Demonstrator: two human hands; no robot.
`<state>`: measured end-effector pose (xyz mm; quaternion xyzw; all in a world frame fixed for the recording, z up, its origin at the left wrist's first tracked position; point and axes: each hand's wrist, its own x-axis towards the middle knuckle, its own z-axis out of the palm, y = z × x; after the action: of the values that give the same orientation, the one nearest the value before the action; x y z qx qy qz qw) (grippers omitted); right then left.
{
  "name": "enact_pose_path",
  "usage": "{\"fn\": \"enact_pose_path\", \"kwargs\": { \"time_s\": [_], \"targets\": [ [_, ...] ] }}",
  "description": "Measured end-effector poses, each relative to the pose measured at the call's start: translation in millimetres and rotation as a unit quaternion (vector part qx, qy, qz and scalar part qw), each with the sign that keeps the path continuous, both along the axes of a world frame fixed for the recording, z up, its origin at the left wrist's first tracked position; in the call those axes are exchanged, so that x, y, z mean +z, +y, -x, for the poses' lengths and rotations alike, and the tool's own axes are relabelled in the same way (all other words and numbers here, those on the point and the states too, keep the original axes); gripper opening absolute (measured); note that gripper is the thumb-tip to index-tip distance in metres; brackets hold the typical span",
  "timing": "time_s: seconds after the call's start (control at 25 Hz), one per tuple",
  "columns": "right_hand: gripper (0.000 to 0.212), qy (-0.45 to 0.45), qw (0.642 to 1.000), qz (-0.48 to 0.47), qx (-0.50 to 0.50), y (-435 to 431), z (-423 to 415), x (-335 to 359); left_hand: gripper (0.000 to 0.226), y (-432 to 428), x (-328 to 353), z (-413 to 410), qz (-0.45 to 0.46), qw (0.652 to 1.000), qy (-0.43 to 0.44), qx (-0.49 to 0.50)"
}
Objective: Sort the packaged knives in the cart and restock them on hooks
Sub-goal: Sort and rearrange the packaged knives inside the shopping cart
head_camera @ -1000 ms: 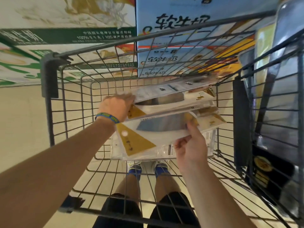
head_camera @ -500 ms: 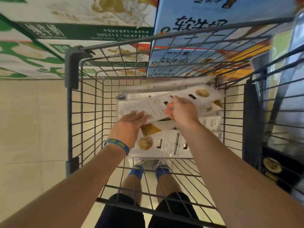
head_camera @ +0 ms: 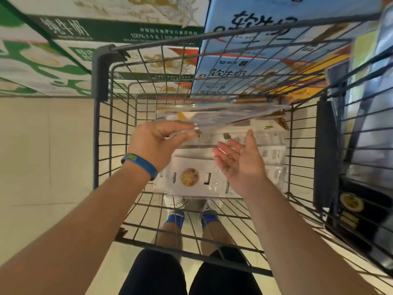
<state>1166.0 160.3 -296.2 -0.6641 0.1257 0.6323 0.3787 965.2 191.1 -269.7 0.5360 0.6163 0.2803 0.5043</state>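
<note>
We are gripping the left end of a blurred, clear packaged knife with the thumb and fingers of our left hand; our right hand is hovering just nearer, palm up, fingers loose. Other packages are lying beneath it in the wire cart, milk boxes standing beyond.

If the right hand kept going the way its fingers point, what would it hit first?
Probably the clear knife package that the left hand holds lifted over the pile, just beyond the right hand; depth is unclear.
</note>
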Motion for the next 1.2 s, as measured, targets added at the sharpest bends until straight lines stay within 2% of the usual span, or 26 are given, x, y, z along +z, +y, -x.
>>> {"fn": "enact_pose_path", "kwargs": {
  "time_s": [0.08, 0.16, 0.28, 0.32, 0.44, 0.52, 0.56, 0.64, 0.76, 0.84, 0.92, 1.0, 1.08, 1.2],
  "targets": [
    [0.066, -0.009, 1.000, -0.001, 0.023, -1, 6, 6, 0.017, 8, 14, 7, 0.063, 0.992, -0.081, 0.068],
    [0.070, -0.025, 0.998, -0.003, 0.058, -1, 11, 19, 0.021, 15, 34, 18, 0.134, 0.979, -0.107, 0.113],
    [0.078, -0.042, 0.996, 0.005, 0.084, -4, 13, 35, 0.010, 14, 58, 39, 0.269, 0.951, -0.114, 0.100],
    [0.076, -0.035, 0.996, 0.005, 0.081, -6, 14, 40, 0.021, 12, 65, 47, 0.313, 0.938, -0.126, 0.084],
    [0.046, 0.056, 0.996, -0.025, 0.064, -15, 21, 54, 0.054, -4, 84, 61, 0.418, 0.883, -0.197, 0.082],
    [0.048, 0.161, 0.986, -0.053, -0.005, -23, 32, 69, 0.074, -19, 93, 67, 0.469, 0.844, -0.245, 0.087],
    [0.042, 0.189, 0.978, -0.067, -0.053, -27, 36, 74, 0.075, -27, 97, 69, 0.482, 0.830, -0.266, 0.085],
    [0.024, 0.162, 0.977, -0.095, -0.098, -33, 41, 84, 0.056, -41, 105, 76, 0.492, 0.817, -0.292, 0.076],
    [0.020, 0.059, 0.990, -0.097, -0.080, -38, 38, 104, 0.029, -63, 120, 79, 0.501, 0.831, -0.242, 0.019],
    [0.019, -0.001, 0.994, -0.097, -0.052, -39, 33, 121, 0.018, -75, 126, 72, 0.465, 0.873, -0.146, -0.018],
    [0.016, -0.023, 0.993, -0.111, -0.037, -43, 29, 141, 0.010, -84, 131, 60, 0.391, 0.917, -0.075, -0.023],
    [0.015, -0.027, 0.992, -0.124, -0.010, -50, 24, 158, 0.012, -88, 136, 55, 0.346, 0.937, -0.030, -0.040],
    [0.012, -0.020, 0.990, -0.140, 0.010, -63, 23, 174, 0.021, -94, 137, 59, 0.328, 0.942, -0.008, -0.074],
    [0.019, -0.047, 0.981, -0.171, 0.078, -75, 32, 192, 0.020, -106, 138, 73, 0.298, 0.947, 0.049, -0.110]
  ]
}}
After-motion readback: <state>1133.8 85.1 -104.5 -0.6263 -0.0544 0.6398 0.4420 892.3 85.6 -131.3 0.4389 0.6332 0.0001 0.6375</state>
